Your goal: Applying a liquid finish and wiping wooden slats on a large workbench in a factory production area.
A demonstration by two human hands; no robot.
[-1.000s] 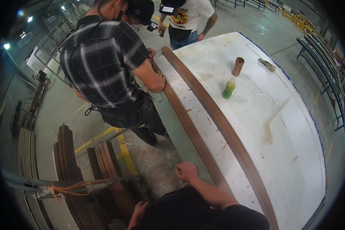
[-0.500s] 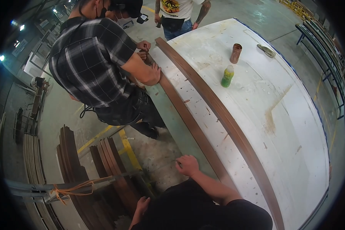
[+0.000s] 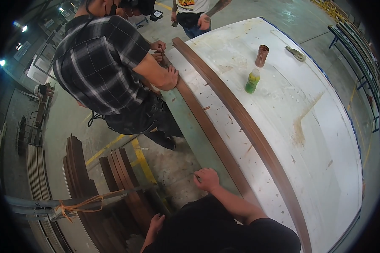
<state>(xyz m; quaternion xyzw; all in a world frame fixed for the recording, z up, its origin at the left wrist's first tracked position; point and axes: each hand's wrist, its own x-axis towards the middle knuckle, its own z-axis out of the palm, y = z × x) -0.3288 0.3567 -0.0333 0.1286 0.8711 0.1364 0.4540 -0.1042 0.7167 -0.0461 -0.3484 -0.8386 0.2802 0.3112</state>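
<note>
On the white bench (image 3: 321, 135), we have a left brown strip (image 3: 215, 139) and a right brown strip (image 3: 257, 137) laid out, with chips (image 3: 206, 108) between them and a co-worker's hand (image 3: 171, 77) at the left one's far part; how much is finished or left, we cannot tell. The left brown strip lies beside the green board (image 3: 198, 139), its long axis pointing from near our right forearm (image 3: 236, 204) away and leftward. Our right hand (image 3: 207, 180) and lower left hand (image 3: 157, 222) have curled fingers, whether gripping anything we cannot tell.
</note>
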